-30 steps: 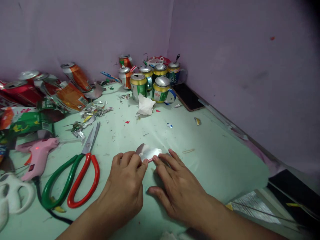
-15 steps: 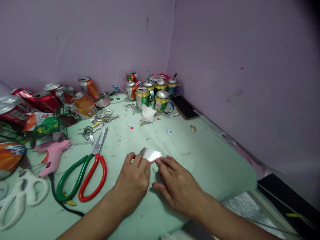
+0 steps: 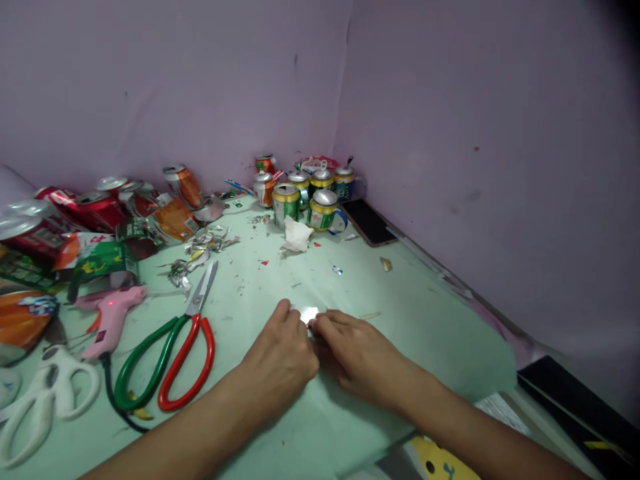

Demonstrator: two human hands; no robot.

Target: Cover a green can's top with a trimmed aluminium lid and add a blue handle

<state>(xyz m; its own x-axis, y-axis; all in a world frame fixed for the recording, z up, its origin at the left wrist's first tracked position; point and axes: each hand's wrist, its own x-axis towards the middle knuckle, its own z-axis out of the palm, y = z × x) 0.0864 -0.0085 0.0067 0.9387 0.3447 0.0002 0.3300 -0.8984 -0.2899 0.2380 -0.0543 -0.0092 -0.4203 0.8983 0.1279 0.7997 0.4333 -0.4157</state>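
A small silvery metal sheet point(image 3: 306, 313) shows between my two hands near the middle of the table, with a bit of red along its near edge. My left hand point(image 3: 286, 353) is closed on the sheet's left part, its fingers curled over it. On the right edge, my right hand point(image 3: 353, 353) grips with bent fingers, and its thumb is mostly hidden. Left of my hands lie large scissors point(image 3: 193, 333) with one green and one red handle, their blades pointing away from me.
A pink glue gun point(image 3: 113, 320) and white scissors point(image 3: 47, 393) lie at the left. Behind them are cut cans point(image 3: 100, 210) and metal scraps point(image 3: 205, 247). Small can mugs point(image 3: 323, 210), crumpled tissue point(image 3: 297, 235) and a phone point(image 3: 369, 222) are at the back.
Both hands have closed in around the sheet, and less of it shows. The fingers of my right hand are more bent. The camera view has shifted slightly.
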